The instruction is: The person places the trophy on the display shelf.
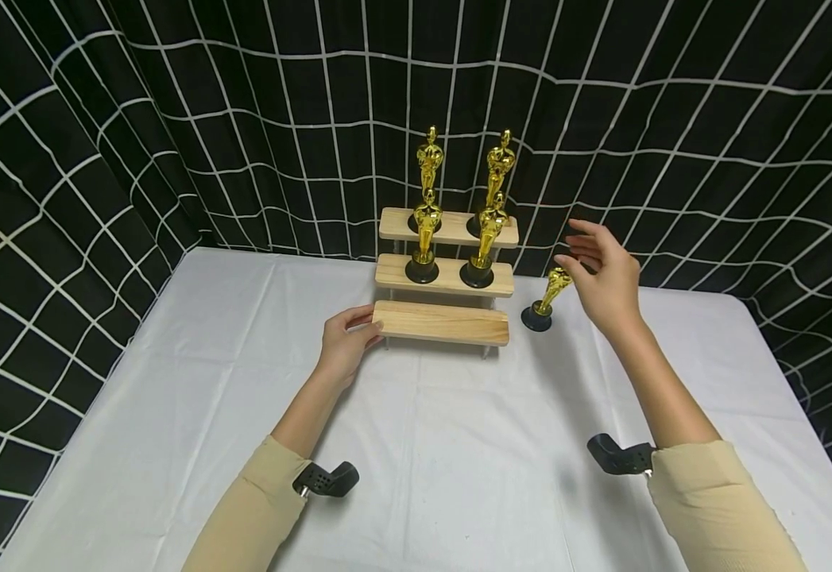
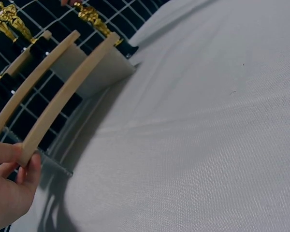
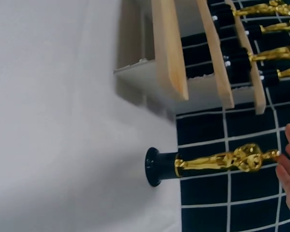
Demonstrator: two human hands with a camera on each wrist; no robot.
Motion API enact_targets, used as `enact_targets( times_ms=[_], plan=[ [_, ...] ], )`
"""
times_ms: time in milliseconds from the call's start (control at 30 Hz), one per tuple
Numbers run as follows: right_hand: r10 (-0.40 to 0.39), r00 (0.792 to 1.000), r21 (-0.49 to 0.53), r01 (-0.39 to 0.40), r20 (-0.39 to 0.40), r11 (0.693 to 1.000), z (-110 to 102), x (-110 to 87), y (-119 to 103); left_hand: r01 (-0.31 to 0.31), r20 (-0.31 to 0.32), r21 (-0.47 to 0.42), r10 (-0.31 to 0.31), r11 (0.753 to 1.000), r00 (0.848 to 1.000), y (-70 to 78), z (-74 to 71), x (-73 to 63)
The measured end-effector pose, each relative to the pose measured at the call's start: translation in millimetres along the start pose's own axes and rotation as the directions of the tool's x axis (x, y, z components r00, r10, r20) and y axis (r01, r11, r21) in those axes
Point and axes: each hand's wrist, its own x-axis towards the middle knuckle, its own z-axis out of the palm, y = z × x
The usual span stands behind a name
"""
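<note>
A three-tier wooden display stand (image 1: 441, 322) has pale plank steps on clear supports. My left hand (image 1: 346, 343) pinches the left end of its lowest plank; the left wrist view shows the thumb and fingers on either side of the plank (image 2: 63, 99). Right of the stand, a gold statuette (image 3: 222, 162) with a round black base (image 1: 536, 316) stands upright on the table. My right hand (image 1: 605, 278) is at its head, fingers apart and loosely bent, not closed round it. In the right wrist view only the fingertips (image 3: 285, 176) show beside the head.
Two gold statuettes stand on the middle tier, including a left one (image 1: 426, 226), and two on the top tier, including a right one (image 1: 500, 163). A white cloth (image 1: 416, 461) covers the table. Black curtain with a white grid (image 1: 301, 95) hangs behind and at the sides.
</note>
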Motion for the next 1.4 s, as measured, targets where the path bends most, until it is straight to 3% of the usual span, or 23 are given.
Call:
enact_targets(
  times_ms=[433,833,1400],
  plan=[
    [0.085,0.996,-0.036,-0.084,0.033,0.996,2.8,-5.8,17.8,0.000,-0.010,0.003,0.000,1.000,1.000,-1.6,0.2,1.8],
    [0.116,0.992,-0.077,-0.112,0.041,0.991,10.0,-11.3,29.9,0.007,-0.009,0.005,-0.007,1.000,1.000,-1.0,0.0,1.2],
    [0.096,0.995,-0.041,-0.096,0.002,0.995,14.9,-15.8,36.1,0.002,-0.007,-0.008,-0.003,1.000,1.000,-2.2,-0.1,2.3]
  ],
)
